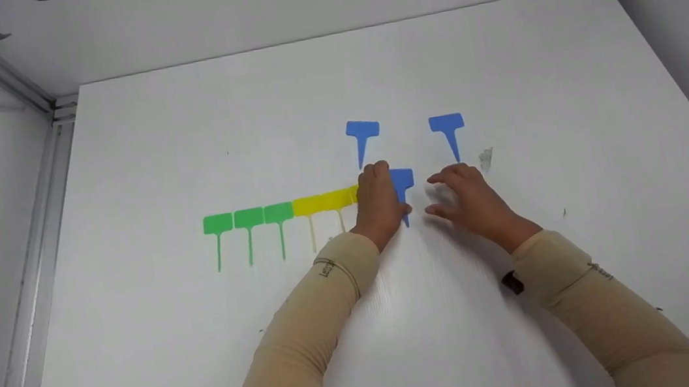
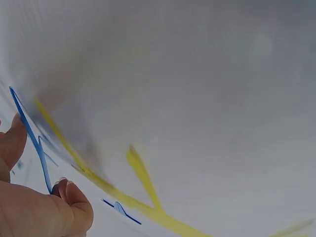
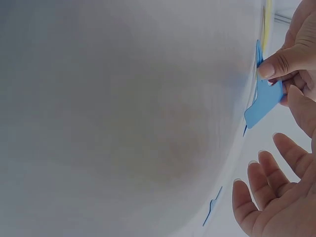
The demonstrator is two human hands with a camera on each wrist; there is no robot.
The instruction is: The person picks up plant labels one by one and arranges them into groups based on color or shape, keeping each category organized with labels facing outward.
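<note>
My left hand [image 1: 377, 204] pinches a blue T-shaped plant label [image 1: 404, 178] between thumb and fingers. In the right wrist view the left thumb presses on the stem of that blue label [image 3: 266, 102], which tilts up off the surface. My right hand [image 1: 475, 200] hovers just right of it, fingers apart and loosely bent, holding nothing. Yellow labels [image 1: 337, 199] run on from green labels [image 1: 249, 218] in a row, stems toward me. The left hand covers the row's right end. In the left wrist view, yellow labels [image 2: 140, 175] lie beside the hand.
Two more blue labels lie farther back on the white table: one [image 1: 363, 129] beyond my left hand, another [image 1: 446, 123] beyond my right. A grey smudge [image 1: 486, 159] marks the surface near the right hand. White panels [image 1: 231, 17] enclose the table's back and sides.
</note>
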